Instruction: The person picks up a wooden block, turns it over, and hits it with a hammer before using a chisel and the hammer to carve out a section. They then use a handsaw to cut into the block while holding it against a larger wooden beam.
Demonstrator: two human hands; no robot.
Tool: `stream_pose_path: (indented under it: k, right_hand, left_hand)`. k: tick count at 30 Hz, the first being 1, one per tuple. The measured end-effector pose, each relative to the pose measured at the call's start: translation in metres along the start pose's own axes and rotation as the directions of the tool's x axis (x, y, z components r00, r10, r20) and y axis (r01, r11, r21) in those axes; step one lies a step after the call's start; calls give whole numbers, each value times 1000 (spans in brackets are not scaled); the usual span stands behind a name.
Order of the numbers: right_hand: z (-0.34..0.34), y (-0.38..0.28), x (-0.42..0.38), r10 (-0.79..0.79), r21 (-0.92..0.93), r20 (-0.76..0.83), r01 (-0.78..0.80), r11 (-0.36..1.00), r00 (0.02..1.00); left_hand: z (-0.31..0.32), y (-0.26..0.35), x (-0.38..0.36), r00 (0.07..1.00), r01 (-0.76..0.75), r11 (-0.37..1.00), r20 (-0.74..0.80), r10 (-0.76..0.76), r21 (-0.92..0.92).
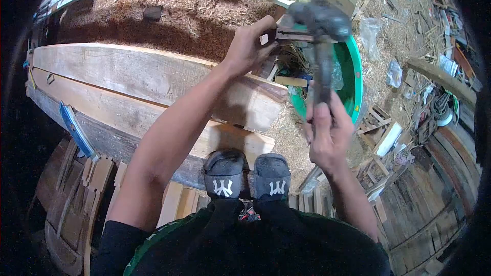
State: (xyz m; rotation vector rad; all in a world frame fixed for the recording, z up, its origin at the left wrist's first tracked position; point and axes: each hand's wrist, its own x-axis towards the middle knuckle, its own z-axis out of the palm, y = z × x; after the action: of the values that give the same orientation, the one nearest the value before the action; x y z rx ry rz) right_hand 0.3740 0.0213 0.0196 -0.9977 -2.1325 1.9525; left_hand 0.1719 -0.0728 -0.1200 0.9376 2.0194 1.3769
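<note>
Right hand (pixel 330 135) clenched the lower handle of a hammer (pixel 323 64) that looked head-heavy, rigid and best gripped there, over a green tub (pixel 357 74), as the left hand (pixel 249 47) pinched a slim dark piece (pixel 295 37) nearby.

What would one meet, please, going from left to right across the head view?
Blue-and-white object → small dark block → left hand → right hand with the hammer → crumpled clear plastic.
</note>
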Motion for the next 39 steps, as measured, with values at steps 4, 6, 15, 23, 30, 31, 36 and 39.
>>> stream_pose_path:
  k: [4, 6, 15, 23, 30, 31, 36, 39]
  right_hand:
    - [2, 1, -10, -212, -26, -50, 211, 977, 976]
    - [-1, 24, -8, -250, -173, -69, 235, 957, 966]
    - [-5, -18, -10, -68, -43, -38, 66, 997, 997]
    - [1, 28, -3, -160, -348, 13, 155, 925, 987]
    - [-8, -31, -14, -91, -138, -22, 87, 987, 996]
    - [-8, -36, -13, -158, -44, -60, 155, 987, 986]
    - [-8, 35, -22, -157, 372, 75, 118, 921, 985]
    - [5, 39, -7, -110, -340, 17, 109, 934, 994]
  left_hand:
    - [3, -1, 0, 999, -46, 999, -24, 46, -2]
    - [0, 2, -1, 997, -68, 997, -31, 67, -30]
    - [8, -5, 1, 985, -166, 985, -40, 168, 42]
    - [4, 3, -3, 969, -214, 975, -115, 220, 62]
    - [6, -4, -3, 989, -142, 971, -19, 149, 193]
    - [7, -5, -6, 989, -142, 971, -16, 148, 193]
    - [8, -21, -9, 980, -184, 966, -35, 193, 183]
    - [4, -15, -6, 987, -144, 973, -43, 153, 180]
